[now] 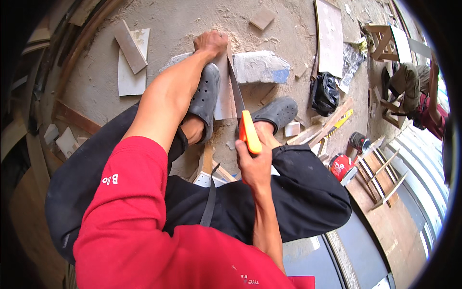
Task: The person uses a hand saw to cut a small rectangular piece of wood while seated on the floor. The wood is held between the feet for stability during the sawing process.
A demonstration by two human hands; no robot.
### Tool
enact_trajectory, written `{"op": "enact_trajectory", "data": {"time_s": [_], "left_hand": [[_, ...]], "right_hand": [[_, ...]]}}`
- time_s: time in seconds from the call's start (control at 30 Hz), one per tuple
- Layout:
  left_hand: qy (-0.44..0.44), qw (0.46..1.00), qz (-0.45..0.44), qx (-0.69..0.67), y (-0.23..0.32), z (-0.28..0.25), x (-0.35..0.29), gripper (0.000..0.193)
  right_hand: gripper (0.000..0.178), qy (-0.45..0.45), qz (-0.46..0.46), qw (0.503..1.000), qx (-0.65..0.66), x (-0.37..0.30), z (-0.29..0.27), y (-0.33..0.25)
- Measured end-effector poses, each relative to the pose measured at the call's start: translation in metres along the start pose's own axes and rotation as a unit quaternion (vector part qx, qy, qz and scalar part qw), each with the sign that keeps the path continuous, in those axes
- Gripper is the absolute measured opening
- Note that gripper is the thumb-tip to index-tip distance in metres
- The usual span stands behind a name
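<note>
My right hand (255, 166) is wrapped round the orange handle (250, 132) of a handsaw. Its grey blade (235, 86) points away from me, along the right edge of a narrow wooden board (224, 103). At the board's far end my left hand (211, 43) is closed over it, the fingertips partly hidden. The board rests across a whitish block (260, 66) on the floor, and my left foot in a dark clog (206, 101) presses against or on it. My right clog (278, 113) stands to the right of the blade. Sawdust lies around the left hand.
Board offcuts (130, 48) lie at the far left, a small piece (262, 18) farther off. To the right are a long panel (329, 38), a black bag (327, 94), a yellow level (339, 123) and a red can (340, 166). Another person (418, 86) sits by a wooden frame (385, 43).
</note>
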State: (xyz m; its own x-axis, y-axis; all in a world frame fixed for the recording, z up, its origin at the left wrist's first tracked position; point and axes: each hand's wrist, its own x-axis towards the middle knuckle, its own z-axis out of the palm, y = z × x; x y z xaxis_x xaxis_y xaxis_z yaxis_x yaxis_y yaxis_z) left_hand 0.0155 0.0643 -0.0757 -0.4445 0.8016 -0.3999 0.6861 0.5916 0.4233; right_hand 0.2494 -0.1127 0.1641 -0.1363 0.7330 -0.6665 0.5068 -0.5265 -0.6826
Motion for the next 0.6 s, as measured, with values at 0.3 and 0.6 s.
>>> {"op": "enact_trajectory", "data": {"time_s": [0.3,0.6], "left_hand": [[0.001,1.000,0.003,-0.001,0.001,0.005,0.001,0.051],[-0.006,1.000,-0.007,0.001,0.002,0.006,-0.016,0.053]], "right_hand": [[0.031,0.000,-0.019,1.000,0.002,0.006,0.012,0.022],[0.028,0.000,-0.051,0.999,0.019,0.001,0.010,0.026]]}}
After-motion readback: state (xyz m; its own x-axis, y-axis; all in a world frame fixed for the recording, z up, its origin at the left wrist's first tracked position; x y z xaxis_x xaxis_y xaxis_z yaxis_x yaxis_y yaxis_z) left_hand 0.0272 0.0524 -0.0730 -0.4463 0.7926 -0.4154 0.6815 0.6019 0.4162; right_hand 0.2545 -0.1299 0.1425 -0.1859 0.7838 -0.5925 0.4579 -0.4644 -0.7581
